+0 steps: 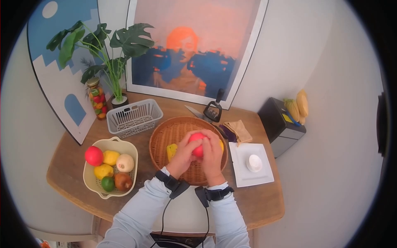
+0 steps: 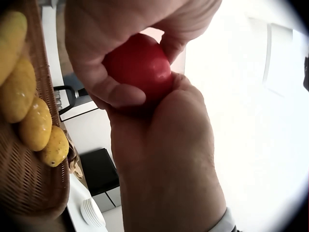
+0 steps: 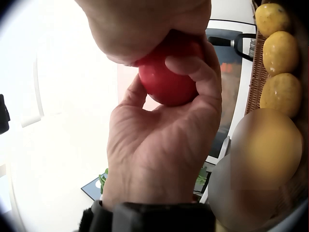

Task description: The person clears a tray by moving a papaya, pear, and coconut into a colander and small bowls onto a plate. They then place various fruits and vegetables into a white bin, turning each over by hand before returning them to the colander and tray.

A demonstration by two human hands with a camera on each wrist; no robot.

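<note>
The left hand (image 1: 181, 159) and the right hand (image 1: 213, 160) curl round a red round object (image 1: 197, 145), gripping it above the wicker tray (image 1: 187, 125) holding yellow fruits (image 1: 171, 153); beyond, at left, stands a grey basket (image 1: 135, 118).

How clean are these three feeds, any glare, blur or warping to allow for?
Head view: soft light, wide-lens bowing of the table, black corners. Left wrist view: right side blown out white, small glare spot on the red ball. Right wrist view: left side blown out, nearest yellow fruit heavily blurred at lower right.
</note>
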